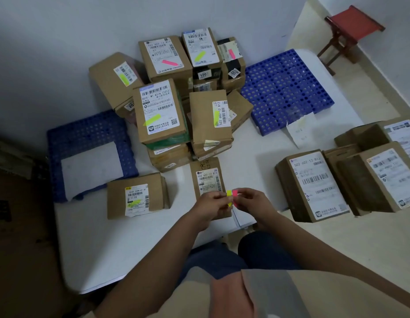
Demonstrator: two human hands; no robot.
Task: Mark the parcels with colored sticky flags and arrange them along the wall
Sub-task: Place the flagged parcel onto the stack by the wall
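My left hand (212,204) and my right hand (250,199) meet over a small brown parcel (206,177) on the white sheet, pinching a pad of sticky flags (231,197) with yellow and pink strips. The parcel's lower part is hidden by my hands. Against the wall stands a stack of several brown parcels (160,111), most bearing a yellow or pink flag on their labels. Another small parcel (136,195) lies left of my hands with a yellow flag on its label. At the right sits a group of unflagged parcels (314,184).
Blue perforated plastic pallets lie at the left (84,131) and behind right (284,88). A red stool (348,28) stands in the far right corner. A loose white paper (299,129) lies by the right pallet. My knees are below the white sheet (130,244).
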